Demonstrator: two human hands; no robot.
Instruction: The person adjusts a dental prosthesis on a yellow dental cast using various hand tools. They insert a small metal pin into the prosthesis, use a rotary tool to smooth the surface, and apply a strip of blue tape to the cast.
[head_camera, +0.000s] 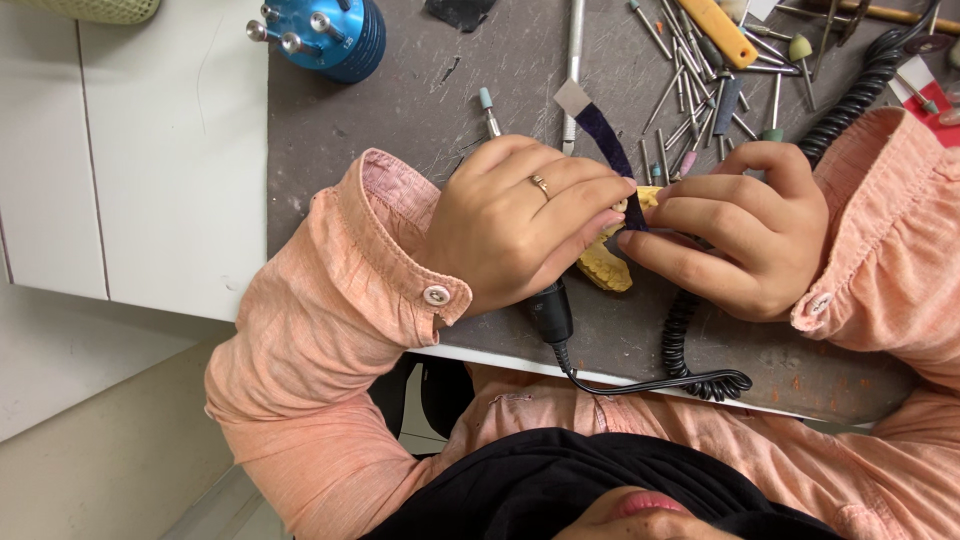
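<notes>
Head view, looking down on a grey worktop. Both hands meet at the middle of the worktop over a yellow dental cast, which lies partly hidden under the fingers. The hand at the picture's left, with a ring on one finger, is closed around a black handpiece whose end sticks out below the palm; a black coiled cord runs from it along the near edge of the worktop. The hand at the picture's right is curled, its fingertips pressing on the cast and pinching a dark blue strip that stands up and away toward the far side. Which hand is the person's left or right cannot be told for sure from this view. Far right, a scatter of small metal burs and an orange-handled tool. Far left, a blue round bur holder. Both sleeves are salmon pink, buttoned at the cuff.
</notes>
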